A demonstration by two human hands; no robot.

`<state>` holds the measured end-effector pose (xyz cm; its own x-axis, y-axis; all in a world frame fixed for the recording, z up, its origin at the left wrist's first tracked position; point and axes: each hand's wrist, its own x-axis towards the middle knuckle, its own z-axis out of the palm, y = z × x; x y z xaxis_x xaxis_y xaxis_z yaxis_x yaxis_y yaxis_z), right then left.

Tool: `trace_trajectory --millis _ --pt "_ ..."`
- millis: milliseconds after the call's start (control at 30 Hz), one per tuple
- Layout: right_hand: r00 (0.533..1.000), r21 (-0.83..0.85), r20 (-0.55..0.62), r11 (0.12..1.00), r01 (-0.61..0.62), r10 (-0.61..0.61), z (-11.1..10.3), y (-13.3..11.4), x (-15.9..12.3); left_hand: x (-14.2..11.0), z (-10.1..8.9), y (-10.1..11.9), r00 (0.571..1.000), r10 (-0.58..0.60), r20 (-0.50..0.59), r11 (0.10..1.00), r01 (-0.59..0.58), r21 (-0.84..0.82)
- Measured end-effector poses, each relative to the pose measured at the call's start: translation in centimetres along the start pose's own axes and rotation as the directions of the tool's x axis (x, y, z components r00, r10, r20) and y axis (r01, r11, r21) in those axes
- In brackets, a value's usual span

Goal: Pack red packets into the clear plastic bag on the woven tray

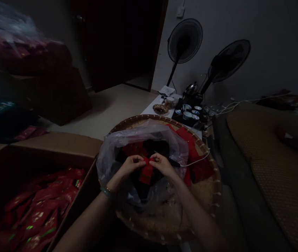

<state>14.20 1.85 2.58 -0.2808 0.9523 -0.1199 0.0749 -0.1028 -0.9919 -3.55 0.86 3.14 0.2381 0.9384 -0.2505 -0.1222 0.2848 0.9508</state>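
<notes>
Between my two hands is a small red packet (146,175), pinched along its upper edge. My left hand (131,165) grips its left corner with thumb and fingers, and my right hand (162,164) does the same on the right. Below the hands lies an open clear plastic bag (107,150) with dark and red contents that I cannot make out. The bag rests in a round woven bamboo tray (201,196). More red packets (188,140) lie at the tray's right side. A dark tool with a white cord (194,162) sits beside my right hand.
At the left stands an open cardboard box (59,143) holding many red packets (44,196). Behind the tray are tea cups (187,115) and two standing fans (185,40). A woven mat (267,150) covers the seat at right. A filled plastic bag (9,31) sits upper left.
</notes>
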Motion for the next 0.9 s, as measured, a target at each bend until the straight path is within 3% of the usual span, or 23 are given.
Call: trace_trajectory --millis 367,433,600,767,900 --pt "0.991 -0.105 -0.132 0.994 -0.026 0.011 -0.1 -0.1 0.0 0.1 0.8 -0.6 0.983 0.075 -0.165 0.997 -0.070 0.033" --pt "0.992 -0.137 -0.129 0.990 -0.026 0.008 -0.1 -0.3 0.0 0.2 0.9 -0.5 0.988 0.061 -0.145 0.998 -0.062 -0.003" --pt "0.994 -0.172 -0.110 0.985 -0.022 0.003 0.0 -0.6 -0.2 0.0 1.1 0.0 0.999 -0.013 0.045 1.000 0.013 -0.008" --pt "0.986 0.004 -0.153 0.998 -0.069 0.069 -0.2 0.2 0.0 -0.2 1.1 -0.5 0.996 -0.078 -0.051 0.995 0.074 -0.073" --pt "0.985 0.006 -0.149 0.996 -0.084 0.084 -0.2 0.5 0.2 0.0 1.1 -1.0 0.994 -0.051 -0.099 0.996 0.043 -0.079"
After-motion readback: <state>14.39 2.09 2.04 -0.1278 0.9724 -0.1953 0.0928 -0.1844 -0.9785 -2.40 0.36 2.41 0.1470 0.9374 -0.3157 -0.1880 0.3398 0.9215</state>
